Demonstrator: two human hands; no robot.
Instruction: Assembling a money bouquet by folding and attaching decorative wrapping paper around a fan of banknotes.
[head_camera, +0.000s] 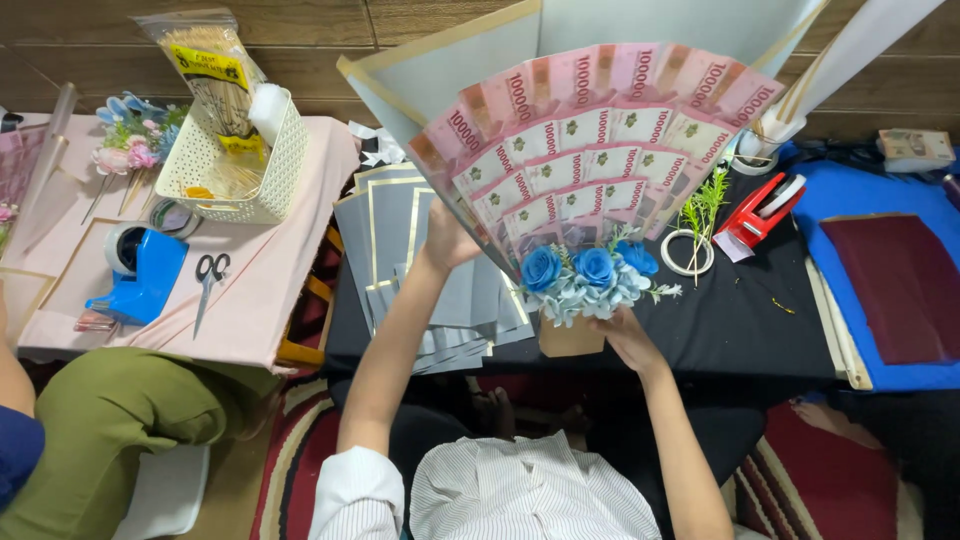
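A fan-shaped bouquet of pink banknotes (590, 140) stands over a black table (740, 320), backed by grey wrapping paper with gold edges (440, 70). Three blue fabric roses (590, 268) with pale blue flowers sit at its base above a brown stem wrap (570, 338). My left hand (445, 240) reaches up behind the left edge of the fan and touches the wrapping. My right hand (628, 335) grips the base beside the brown wrap.
A stack of grey gold-edged sheets (385, 240) lies left of the bouquet. A red tape dispenser (755, 215) and a tape ring (686, 252) lie to the right. On a pink cloth are a white basket (235, 160), scissors (208, 275) and a blue dispenser (145, 275). Another person sits at left.
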